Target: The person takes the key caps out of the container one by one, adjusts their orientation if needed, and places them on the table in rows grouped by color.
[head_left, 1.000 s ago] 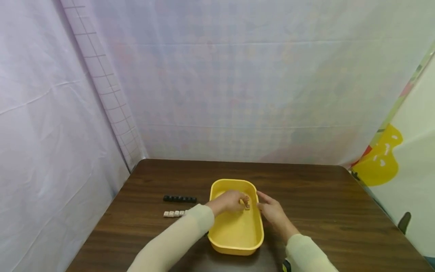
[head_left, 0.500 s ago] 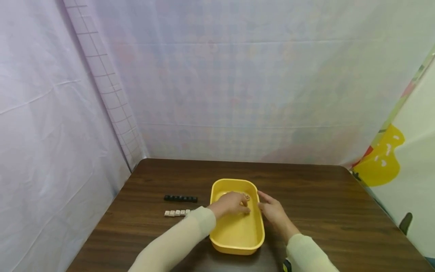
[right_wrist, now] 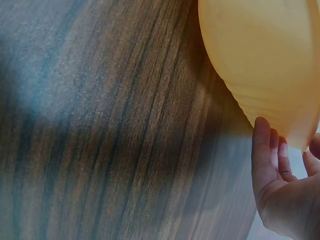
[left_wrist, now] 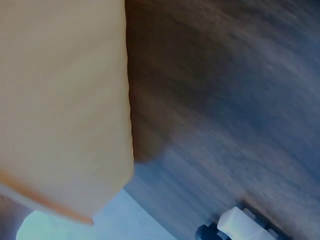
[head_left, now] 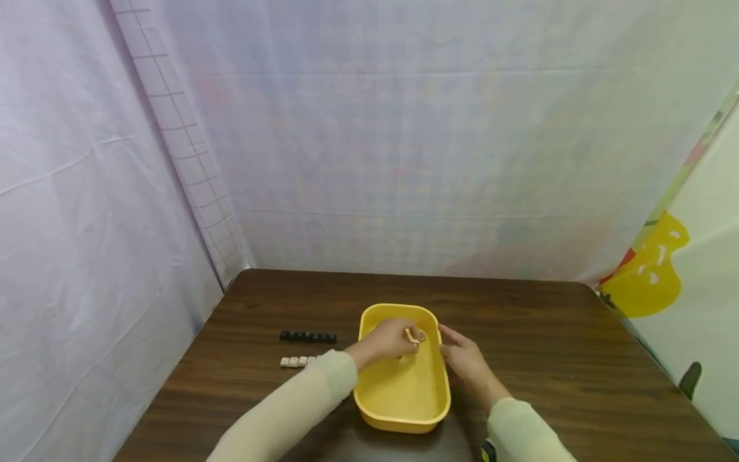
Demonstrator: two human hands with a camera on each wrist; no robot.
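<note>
A yellow plastic tub [head_left: 404,391] stands on the dark wood table. My left hand [head_left: 389,337] reaches inside it, thumb and fingers pinching a small pale keycap [head_left: 412,338]. Right beside the fingertips another pale keycap [head_left: 422,335] lies on the tub's floor. My right hand [head_left: 466,362] rests at the tub's right side, fingers fairly straight against the wall. In the right wrist view, the right hand's fingers [right_wrist: 261,150] touch the tub's outer wall [right_wrist: 265,60]. The left wrist view shows the tub's outside [left_wrist: 65,100], and the left hand's fingers are out of sight.
Left of the tub, a row of black keycaps [head_left: 308,337] lies on the table [head_left: 537,353]. Nearer me is a row of white keycaps [head_left: 293,362], partly hidden by the left sleeve [head_left: 294,407]. A pale curtain [head_left: 404,160] hangs behind the table.
Half a second ago my left fingers were spread over the tub's floor; now they have drawn back left and closed on a keycap. The right hand stays at the tub's side.
</note>
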